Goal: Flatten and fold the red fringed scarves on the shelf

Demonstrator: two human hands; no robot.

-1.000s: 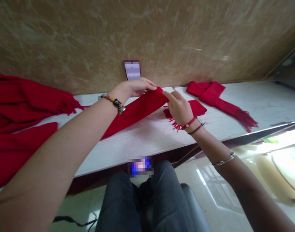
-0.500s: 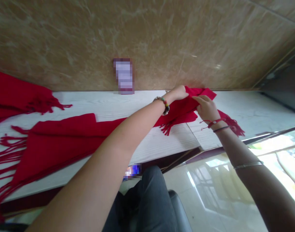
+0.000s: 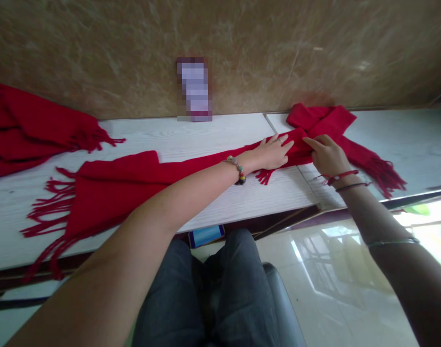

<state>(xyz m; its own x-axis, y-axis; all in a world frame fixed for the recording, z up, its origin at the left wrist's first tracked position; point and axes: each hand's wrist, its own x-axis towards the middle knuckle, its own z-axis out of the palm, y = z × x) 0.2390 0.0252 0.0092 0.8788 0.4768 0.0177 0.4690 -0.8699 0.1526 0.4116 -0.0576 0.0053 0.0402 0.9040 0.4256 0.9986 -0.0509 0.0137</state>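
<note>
A long red scarf (image 3: 108,193) lies lengthwise on the white surface, its wide fringed end spread at the left. My left hand (image 3: 273,153) rests flat on the narrow folded part, fingers spread. My right hand (image 3: 328,155) is closed at the scarf's right part, thumb and forefinger pinching the red cloth. Beyond the right hand lies more red cloth (image 3: 321,120), bent over itself, with a fringe toward the front right. Whether it joins the long scarf cannot be made out under my hands. A short fringe pokes out below my left hand.
Another bunched red scarf (image 3: 35,130) lies at the far left. A blurred-out upright object (image 3: 195,89) leans on the brown marbled wall (image 3: 97,58) at the back. Below the front edge of the white tabletop (image 3: 220,207), a phone (image 3: 206,235) shows above my knees.
My left hand has let go of the raised cloth and spread flat on the scarf. The far red cloth now lies further back, away from my hands. The view has shifted.
</note>
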